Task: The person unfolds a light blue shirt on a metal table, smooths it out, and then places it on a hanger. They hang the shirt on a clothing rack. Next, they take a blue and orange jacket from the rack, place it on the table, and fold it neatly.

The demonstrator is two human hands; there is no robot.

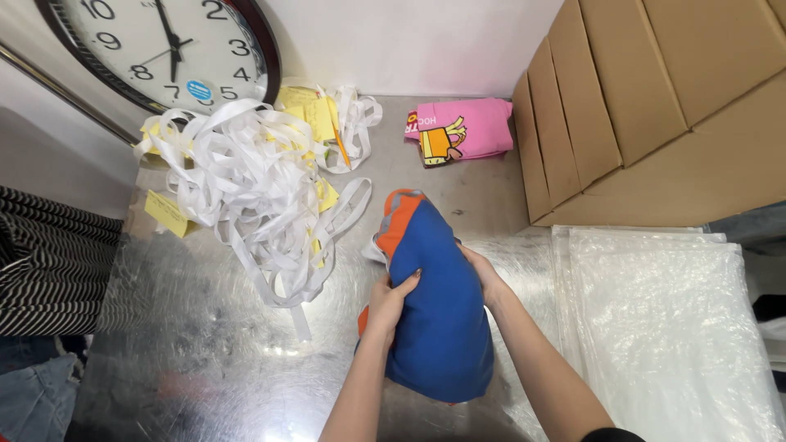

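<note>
**A:** ok so closest to the camera, two bare forearms are coming up from the bottom edge, and both hands are gripping a rolled-up blue garment (438,319) with orange and grey trim at its far end. It's lying on the shiny metal tabletop (205,352), pretty much dead centre.

**B:** how are the hands sitting on it exactly?

**A:** left hand (386,301) is curling around the left side of the bundle, fingers (407,282) wrapping over the blue fabric, so it's closed on it. Right hand (485,274) is pressing against the right side, but the fingers are tucking behind the cloth, so I can't tell how tightly it's closing.

**B:** what else is lying around?

**A:** a big tangle of white paper strips (246,176) is sprawling to the left, with yellow sticky notes (168,213) mixed in. A wall clock (160,49) is leaning behind that pile. A folded pink garment (458,129) with a cartoon print is sitting at the back, beside stacked cardboard boxes (655,98). Clear plastic bags (663,327) are piling up on the right, and striped black-and-white fabric (45,262) is showing at the left edge.
</note>
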